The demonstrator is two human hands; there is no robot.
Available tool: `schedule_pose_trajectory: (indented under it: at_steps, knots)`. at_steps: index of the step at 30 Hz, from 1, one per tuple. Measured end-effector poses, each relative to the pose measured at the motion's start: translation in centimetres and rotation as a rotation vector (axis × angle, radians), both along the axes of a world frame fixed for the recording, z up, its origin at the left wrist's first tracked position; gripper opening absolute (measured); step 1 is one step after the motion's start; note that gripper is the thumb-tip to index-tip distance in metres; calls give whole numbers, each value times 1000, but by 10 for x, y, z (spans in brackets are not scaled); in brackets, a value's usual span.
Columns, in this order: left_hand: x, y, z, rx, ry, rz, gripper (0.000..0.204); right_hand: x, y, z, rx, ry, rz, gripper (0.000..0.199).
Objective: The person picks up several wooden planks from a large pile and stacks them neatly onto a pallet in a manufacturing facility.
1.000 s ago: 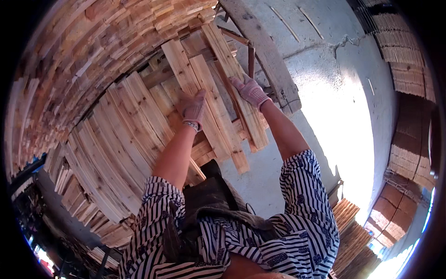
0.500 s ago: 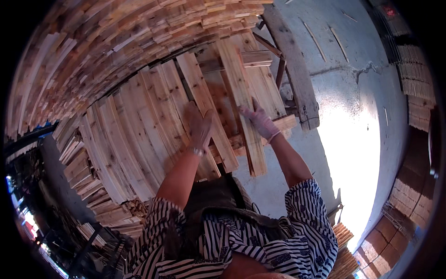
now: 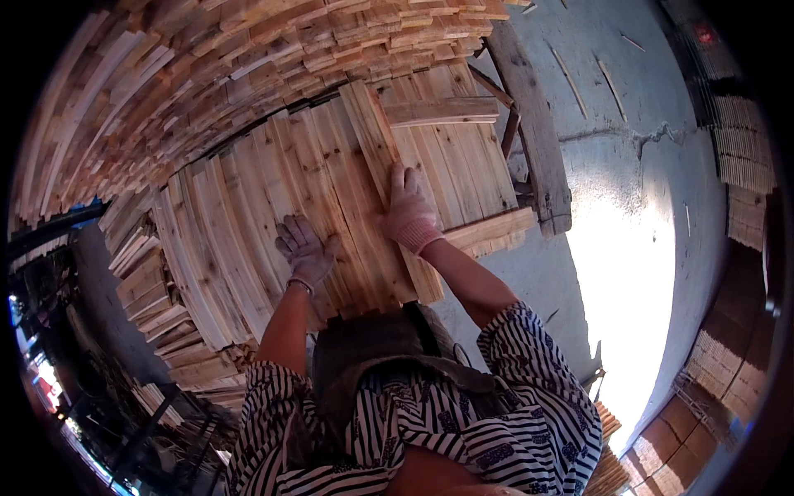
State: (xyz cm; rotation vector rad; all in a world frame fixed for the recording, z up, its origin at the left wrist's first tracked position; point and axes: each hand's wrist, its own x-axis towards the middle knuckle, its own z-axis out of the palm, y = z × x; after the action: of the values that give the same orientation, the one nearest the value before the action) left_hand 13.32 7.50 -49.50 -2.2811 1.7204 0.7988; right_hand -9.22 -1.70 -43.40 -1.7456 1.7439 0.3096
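Note:
Both my hands wear thin pale work gloves. My left hand [image 3: 306, 252] rests with spread fingers on the row of flat wooden boards [image 3: 240, 223], which lie side by side. My right hand [image 3: 411, 217] is closed over a long narrow wooden plank [image 3: 368, 124], its thumb toward the left edge and its fingers along the right. This plank lies on top of the row, and its near end sticks out beneath my wrist. To its right, more boards [image 3: 442, 165] lie under a short crosspiece [image 3: 442, 111] at the far end and another crosspiece [image 3: 492, 230] at the near end.
A tall stack of boards [image 3: 273, 58] rises along the far left side. A thick weathered beam [image 3: 538, 140] stands right of the boards. Beyond it is concrete floor [image 3: 612, 190] with thin wood strips and a bright sunlit patch. Bundled slats [image 3: 744, 140] line the right rim.
My right hand has moved left with the plank, and the gap between planks has closed. My left hand has shifted left and down, its fingers now spread on the boards.

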Motion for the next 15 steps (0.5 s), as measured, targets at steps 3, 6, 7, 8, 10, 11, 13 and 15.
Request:
schedule_pose_trajectory:
  at_steps: [3,6,7,8,10,11,13,15]
  knots:
    - [0,4,1,65,4,1,103,-29,-20,1,48,-239,-144,108]
    - [1,-9,-9,-25,19,-29,103,-97,-37,-19,-155,-242,-159,104]
    - [0,2,-16,-57,33,-30,102,-116,-44,-19,-104,-272,-166,101]
    - [-1,13,-18,-53,30,-25,101,-129,-54,-14,-47,-301,-170,98]
    - [4,15,-12,-69,-3,18,99,-105,-54,-22,-52,-287,-150,91]
    - [7,24,-14,-76,2,53,99,-77,-36,-40,-110,-252,-114,86]
    - [9,6,-17,-131,21,30,98,-102,-7,-175,-586,236,446,64]
    - [13,1,-20,-205,93,-7,97,-93,-8,-155,-431,216,410,58]
